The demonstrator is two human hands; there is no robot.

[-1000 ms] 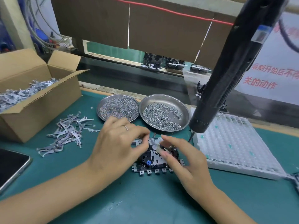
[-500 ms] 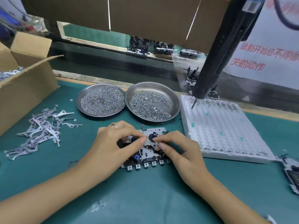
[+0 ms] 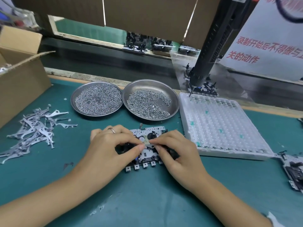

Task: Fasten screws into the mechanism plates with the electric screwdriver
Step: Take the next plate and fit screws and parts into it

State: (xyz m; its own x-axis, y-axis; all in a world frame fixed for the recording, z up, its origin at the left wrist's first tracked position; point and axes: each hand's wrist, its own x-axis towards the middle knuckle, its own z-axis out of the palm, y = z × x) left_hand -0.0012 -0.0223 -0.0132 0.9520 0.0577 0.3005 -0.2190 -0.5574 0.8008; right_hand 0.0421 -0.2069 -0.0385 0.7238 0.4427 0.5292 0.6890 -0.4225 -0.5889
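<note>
A metal mechanism plate with black parts lies flat on the green mat, partly hidden under both hands. My left hand rests over its left half, thumb and forefinger pinching at a small pale part on the plate's middle. My right hand covers the right half and pinches the same part from the other side. The black electric screwdriver hangs free at the upper right, its tip above the far corner of the white tray. Two steel dishes hold screws: the left dish and the right dish.
A white dimpled foam tray lies right of the plate. Loose grey metal levers are heaped at the left, beside an open cardboard box. Another mechanism sits at the right edge. A conveyor with more mechanisms runs behind.
The view has shifted, so the screwdriver now appears farther off at the upper right. Both hands have closed in over the plate's middle, fingertips meeting on the small part.
</note>
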